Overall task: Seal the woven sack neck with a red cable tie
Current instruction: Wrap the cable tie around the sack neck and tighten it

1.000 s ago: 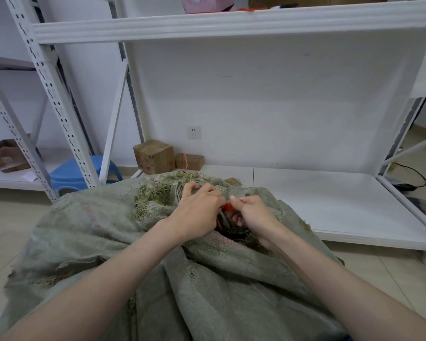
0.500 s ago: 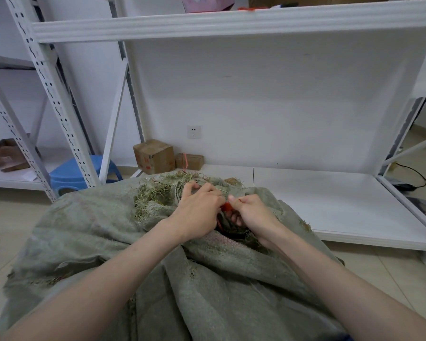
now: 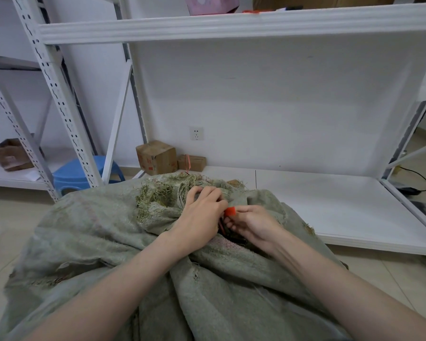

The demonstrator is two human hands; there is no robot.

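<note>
Head view: left hand [image 3: 202, 212] grips the bunched neck of the woven sack [image 3: 96, 232]; right hand [image 3: 252, 223], just beside, pinches the red cable tie [image 3: 230, 211].

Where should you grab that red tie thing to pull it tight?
Probably pinch the red cable tie by its free end poking up between the hands, coming from the right hand's side, while the left hand bunches the sack neck.
</note>
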